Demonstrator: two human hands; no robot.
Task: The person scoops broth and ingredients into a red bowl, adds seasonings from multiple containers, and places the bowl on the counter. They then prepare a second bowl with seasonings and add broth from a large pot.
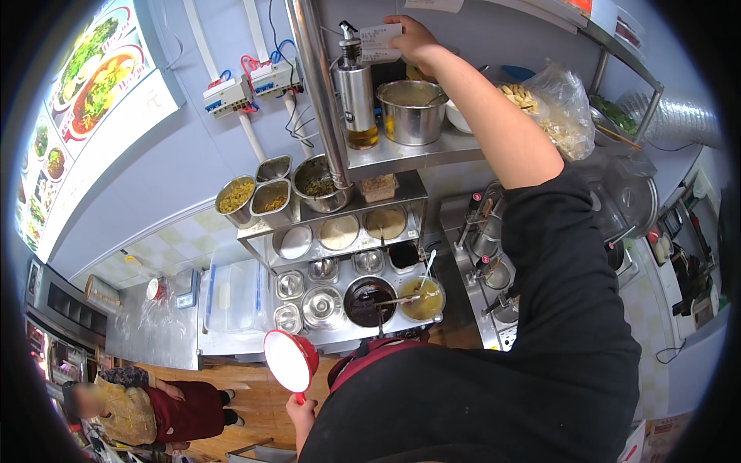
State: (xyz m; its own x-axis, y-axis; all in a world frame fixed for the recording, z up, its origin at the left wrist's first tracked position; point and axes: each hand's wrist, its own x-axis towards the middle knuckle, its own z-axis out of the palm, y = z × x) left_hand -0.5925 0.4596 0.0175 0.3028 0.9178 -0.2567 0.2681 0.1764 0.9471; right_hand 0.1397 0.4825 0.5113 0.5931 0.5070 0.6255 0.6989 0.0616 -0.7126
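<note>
At the lower left my left hand (301,412) grips the red handle of a round bowl-like vessel (288,362), white inside and red outside. Reaching up over the metal shelf, my right hand (414,41) pinches the edge of a printed paper slip (379,36). The slip is beside the pump top of a steel-and-clear oil dispenser (358,104). Below that hand stands a steel pot (412,113) with a utensil in it. On the counter in front of me are a pot of dark sauce (366,298) and a container of yellowish liquid (425,295) with a white spoon.
A metal upright (315,75) rises beside the shelf (417,156). Steel food containers (272,202) and lidded pots (322,305) stand on the left. To the right are cooker baskets (489,234) and a plastic bag (564,110). Another person (156,405) stands at lower left.
</note>
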